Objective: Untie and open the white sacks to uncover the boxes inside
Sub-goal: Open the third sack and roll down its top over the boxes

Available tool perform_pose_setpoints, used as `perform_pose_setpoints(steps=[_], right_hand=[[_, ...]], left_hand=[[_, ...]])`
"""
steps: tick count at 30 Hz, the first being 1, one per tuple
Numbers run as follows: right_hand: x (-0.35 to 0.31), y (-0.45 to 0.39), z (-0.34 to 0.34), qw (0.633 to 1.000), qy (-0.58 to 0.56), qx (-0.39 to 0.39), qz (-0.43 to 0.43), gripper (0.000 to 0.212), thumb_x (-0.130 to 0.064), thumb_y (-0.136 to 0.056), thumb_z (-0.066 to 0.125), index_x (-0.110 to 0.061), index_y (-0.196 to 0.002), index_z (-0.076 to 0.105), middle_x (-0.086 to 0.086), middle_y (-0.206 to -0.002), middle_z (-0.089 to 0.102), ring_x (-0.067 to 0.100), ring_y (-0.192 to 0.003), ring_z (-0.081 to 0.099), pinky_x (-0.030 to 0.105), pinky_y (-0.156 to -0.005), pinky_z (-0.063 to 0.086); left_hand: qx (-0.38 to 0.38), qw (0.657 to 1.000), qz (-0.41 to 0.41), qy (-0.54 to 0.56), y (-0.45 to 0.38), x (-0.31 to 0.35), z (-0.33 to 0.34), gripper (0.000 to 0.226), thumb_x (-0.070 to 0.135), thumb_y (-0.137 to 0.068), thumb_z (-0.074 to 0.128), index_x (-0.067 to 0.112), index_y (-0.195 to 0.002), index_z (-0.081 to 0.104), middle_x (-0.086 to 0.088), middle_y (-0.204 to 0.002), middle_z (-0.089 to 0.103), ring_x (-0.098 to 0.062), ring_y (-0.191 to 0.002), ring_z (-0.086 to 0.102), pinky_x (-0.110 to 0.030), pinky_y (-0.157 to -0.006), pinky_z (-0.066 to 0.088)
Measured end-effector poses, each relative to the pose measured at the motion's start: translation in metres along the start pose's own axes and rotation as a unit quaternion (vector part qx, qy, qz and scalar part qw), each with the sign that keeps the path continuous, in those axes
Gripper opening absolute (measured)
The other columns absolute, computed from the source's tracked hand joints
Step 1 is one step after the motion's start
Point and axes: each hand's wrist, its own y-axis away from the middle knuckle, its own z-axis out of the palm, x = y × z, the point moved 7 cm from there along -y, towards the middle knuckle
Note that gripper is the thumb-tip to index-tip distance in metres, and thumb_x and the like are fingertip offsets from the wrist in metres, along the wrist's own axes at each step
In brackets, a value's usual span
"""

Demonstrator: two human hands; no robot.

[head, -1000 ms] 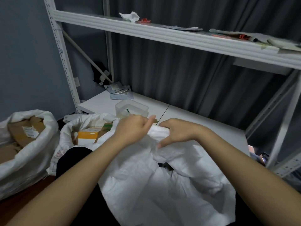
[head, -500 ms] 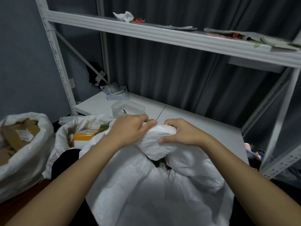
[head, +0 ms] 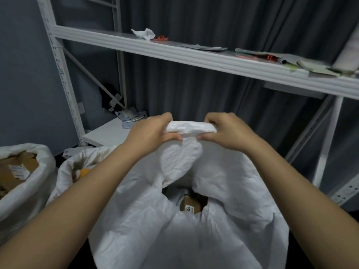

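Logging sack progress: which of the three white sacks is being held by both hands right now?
The nearest sack, in the middle: the left hand and right hand grip its bunched top. The two sacks at left sit untouched, already open.

stockroom | white metal slotted-post shelving rack (head: 174, 49) at 12 o'clock | open white woven sacks of brown cardboard boxes (head: 17, 171) at 9 o'clock
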Motion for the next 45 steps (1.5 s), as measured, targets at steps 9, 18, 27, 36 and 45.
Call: perform_pose_setpoints(steps=[9, 18, 27, 36, 45], right_hand=[[0.002, 0.023, 0.049, 0.935, -0.341, -0.074, 0.064, 0.033, -0.041, -0.096, 0.053, -0.014, -0.077, 0.059, -0.003, -0.07, 0.056, 0.008, -0.066, 0.051, 0.029, -0.069, 0.04], [-0.004, 0.043, 0.069, 0.946, -0.312, -0.057, 0.067, 0.035, -0.047, -0.1, 0.038, -0.03, -0.084, 0.064, -0.022, -0.076, 0.065, -0.009, -0.075, 0.06, 0.01, -0.069, 0.043], [0.011, 0.069, 0.091, 0.918, -0.374, -0.09, 0.094, 0.033, -0.039, -0.097, 0.05, -0.011, -0.097, 0.068, 0.005, -0.089, 0.068, 0.011, -0.082, 0.056, 0.029, -0.078, 0.044], [0.024, 0.092, 0.082, 0.934, -0.34, -0.038, 0.106, 0.045, -0.047, -0.091, 0.058, -0.016, -0.06, 0.046, -0.005, -0.057, 0.042, 0.011, -0.055, 0.037, 0.029, -0.057, 0.032], [0.039, 0.121, 0.097, 0.905, -0.376, -0.109, 0.167, 0.021, -0.033, -0.084, 0.071, -0.014, -0.091, 0.066, -0.006, -0.073, 0.064, -0.001, -0.058, 0.056, 0.015, -0.055, 0.042]], left_hand=[[-0.062, 0.995, -0.007, 0.082, 0.02, 0.0, 0.019, 0.062, 0.072, -0.079, 0.022, 0.018, -0.072, 0.051, 0.003, -0.067, 0.054, -0.016, -0.065, 0.052, -0.032, -0.058, 0.037], [0.018, 0.998, 0.053, -0.016, 0.033, 0.03, 0.04, 0.061, 0.062, -0.091, 0.015, 0.018, -0.07, 0.051, 0.002, -0.072, 0.053, -0.026, -0.077, 0.058, -0.033, -0.061, 0.036], [-0.048, 0.992, 0.111, -0.019, 0.04, 0.047, 0.051, 0.063, 0.071, -0.088, 0.014, 0.022, -0.079, 0.053, 0.002, -0.085, 0.062, -0.019, -0.083, 0.058, -0.032, -0.064, 0.039], [-0.029, 0.988, 0.13, -0.081, 0.039, 0.065, 0.057, 0.064, 0.059, -0.094, 0.018, 0.017, -0.078, 0.064, -0.001, -0.082, 0.063, -0.022, -0.082, 0.058, -0.031, -0.064, 0.036], [-0.029, 0.975, 0.21, -0.069, 0.043, 0.082, 0.065, 0.065, 0.065, -0.092, 0.017, 0.018, -0.087, 0.062, 0.001, -0.085, 0.061, -0.019, -0.083, 0.055, -0.031, -0.067, 0.038]])
